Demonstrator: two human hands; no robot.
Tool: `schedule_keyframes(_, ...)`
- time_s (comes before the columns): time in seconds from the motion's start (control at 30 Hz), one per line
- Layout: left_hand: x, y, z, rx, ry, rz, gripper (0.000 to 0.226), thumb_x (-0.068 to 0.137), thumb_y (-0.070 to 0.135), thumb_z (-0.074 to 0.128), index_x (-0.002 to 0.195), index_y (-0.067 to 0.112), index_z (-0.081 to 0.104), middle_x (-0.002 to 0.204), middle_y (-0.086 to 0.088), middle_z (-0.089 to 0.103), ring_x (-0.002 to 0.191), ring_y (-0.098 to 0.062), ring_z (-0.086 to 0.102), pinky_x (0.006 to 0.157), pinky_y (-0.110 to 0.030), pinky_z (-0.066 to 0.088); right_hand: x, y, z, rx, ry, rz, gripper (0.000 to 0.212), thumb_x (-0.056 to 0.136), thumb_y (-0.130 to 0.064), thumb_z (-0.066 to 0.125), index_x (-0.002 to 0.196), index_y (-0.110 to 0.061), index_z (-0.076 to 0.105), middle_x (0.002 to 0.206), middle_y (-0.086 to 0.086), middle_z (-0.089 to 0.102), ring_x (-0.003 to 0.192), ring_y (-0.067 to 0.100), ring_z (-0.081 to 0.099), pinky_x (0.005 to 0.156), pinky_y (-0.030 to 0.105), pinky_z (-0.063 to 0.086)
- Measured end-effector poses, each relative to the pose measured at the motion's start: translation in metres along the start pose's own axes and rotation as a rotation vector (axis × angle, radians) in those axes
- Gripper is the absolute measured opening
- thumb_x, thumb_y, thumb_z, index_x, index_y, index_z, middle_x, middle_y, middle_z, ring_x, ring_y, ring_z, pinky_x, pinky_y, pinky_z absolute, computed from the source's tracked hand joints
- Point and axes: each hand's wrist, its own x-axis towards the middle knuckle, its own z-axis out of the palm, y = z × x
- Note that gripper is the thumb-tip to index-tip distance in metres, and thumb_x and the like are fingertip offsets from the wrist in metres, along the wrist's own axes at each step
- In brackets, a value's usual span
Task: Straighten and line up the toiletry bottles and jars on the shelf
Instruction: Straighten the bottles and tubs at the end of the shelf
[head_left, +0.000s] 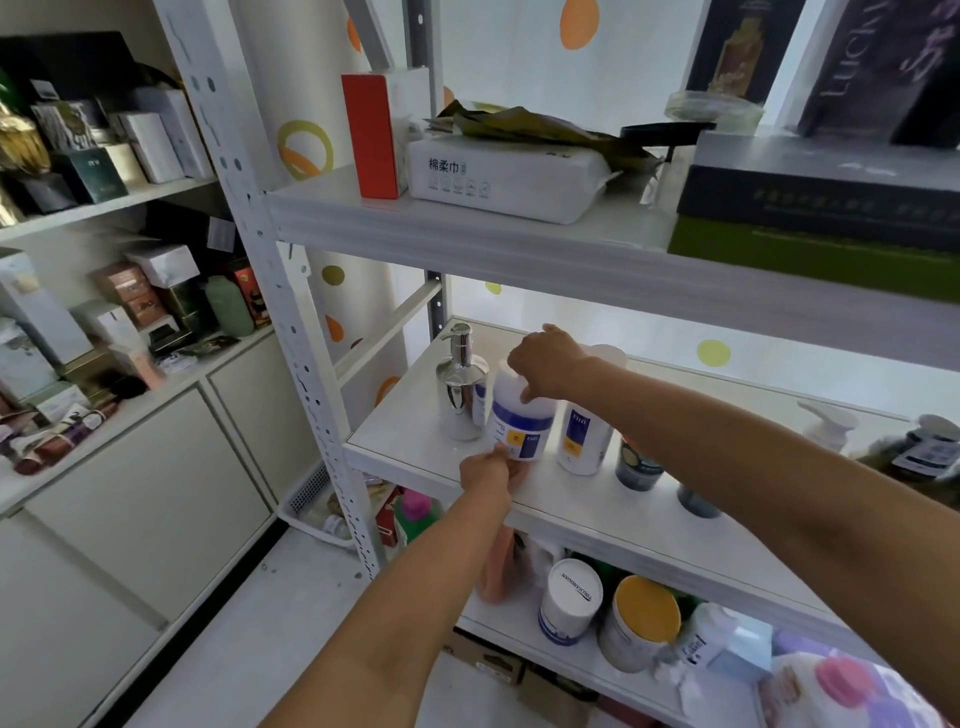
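A white jar with a blue band (521, 421) stands tilted near the front left of the middle shelf (410, 447). My right hand (545, 364) grips its top from above. My left hand (491, 470) holds its base from the front. To its left stands a silver pump bottle (461, 384). On its right stand a second white and blue bottle (583, 439), a dark jar (638, 467) and another dark jar (698, 503) nearer the edge. A white pump bottle (826, 423) is farther right.
The upper shelf holds a tissue pack (498, 179), an orange box (371, 137) and dark boxes (815, 208). The lower shelf carries tubs (569, 600) and a yellow-lidded jar (644, 618). A cabinet with boxes (104, 322) stands to the left.
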Motion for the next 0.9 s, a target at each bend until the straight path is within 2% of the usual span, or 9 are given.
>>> schedule_keyframes(0.13,0.005,0.005,0.001,0.041,0.037,-0.032,0.025,0.089,0.006,0.063,0.111,-0.006,0.059,0.109,-0.024,0.066,0.069,-0.026,0.064,0.042,-0.028,0.053,-0.001,-0.005,0.004,0.022,0.014,-0.032,0.045,0.085,-0.043,0.064,0.118,-0.014,0.056,0.12,0.005,0.063,0.115,0.024,0.057,0.105,0.038,0.035)
schedule_keyframes(0.2,0.005,0.003,0.002,0.05,0.052,-0.029,0.025,0.088,0.005,0.063,0.112,-0.004,0.059,0.11,-0.023,0.066,0.073,-0.027,0.065,0.052,-0.03,0.056,-0.001,-0.007,0.005,0.035,0.018,-0.041,0.045,0.085,-0.042,0.064,0.119,-0.015,0.055,0.119,0.004,0.062,0.112,0.024,0.059,0.099,0.036,0.04)
schedule_keyframes(0.27,0.008,0.001,0.003,0.06,0.088,-0.01,0.022,0.086,0.005,0.065,0.106,-0.001,0.059,0.108,-0.019,0.067,0.078,-0.026,0.066,0.066,-0.032,0.058,-0.001,-0.007,0.005,0.062,0.025,-0.038,0.045,0.086,-0.042,0.063,0.121,-0.016,0.053,0.117,0.004,0.061,0.107,0.024,0.06,0.083,0.032,0.044)
schedule_keyframes(0.33,0.006,0.001,0.004,0.052,0.1,0.005,0.021,0.085,0.003,0.066,0.105,-0.001,0.059,0.107,-0.017,0.066,0.078,-0.025,0.064,0.07,-0.029,0.056,-0.001,-0.006,0.006,0.09,0.021,-0.035,0.045,0.086,-0.042,0.062,0.122,-0.016,0.051,0.115,0.004,0.06,0.104,0.023,0.06,0.073,0.03,0.041)
schedule_keyframes(0.4,0.003,0.003,0.005,0.092,0.126,0.03,0.027,0.085,0.006,0.067,0.109,-0.001,0.059,0.109,-0.015,0.065,0.079,-0.023,0.062,0.07,-0.026,0.053,-0.002,-0.007,0.007,0.105,0.015,-0.038,0.046,0.086,-0.042,0.063,0.122,-0.016,0.05,0.114,0.005,0.059,0.103,0.023,0.06,0.073,0.029,0.041)
schedule_keyframes(0.5,0.001,0.005,0.004,0.249,0.159,0.071,0.036,0.082,0.015,0.071,0.112,0.0,0.059,0.112,-0.013,0.065,0.096,-0.027,0.064,0.077,-0.028,0.051,-0.003,-0.01,0.008,0.11,0.012,-0.045,0.048,0.085,-0.041,0.064,0.124,-0.015,0.05,0.113,0.005,0.059,0.103,0.023,0.059,0.078,0.031,0.046)
schedule_keyframes(0.67,0.007,0.007,0.003,0.35,0.146,0.142,0.019,0.079,0.011,0.072,0.093,0.0,0.065,0.103,-0.017,0.07,0.091,-0.03,0.068,0.083,-0.035,0.056,-0.004,-0.012,0.009,0.105,0.017,-0.05,0.05,0.085,-0.04,0.064,0.126,-0.015,0.048,0.114,0.006,0.058,0.105,0.024,0.059,0.078,0.031,0.046)
schedule_keyframes(0.83,-0.008,0.01,-0.003,0.807,0.173,0.419,0.029,0.092,0.024,0.058,0.111,0.003,0.061,0.116,-0.015,0.064,0.107,-0.031,0.061,0.088,-0.035,0.047,-0.009,-0.011,0.009,0.116,-0.02,-0.048,0.055,0.086,-0.045,0.062,0.129,-0.015,0.045,0.118,0.005,0.056,0.107,0.023,0.057,0.076,0.031,0.044)
schedule_keyframes(0.9,-0.013,0.011,-0.008,1.02,0.218,0.593,0.031,0.095,0.03,0.055,0.118,0.009,0.056,0.12,-0.011,0.062,0.109,-0.028,0.06,0.091,-0.035,0.048,-0.01,-0.01,0.008,0.122,-0.044,-0.052,0.059,0.085,-0.05,0.06,0.13,-0.016,0.045,0.121,0.004,0.055,0.11,0.023,0.056,0.082,0.032,0.046)
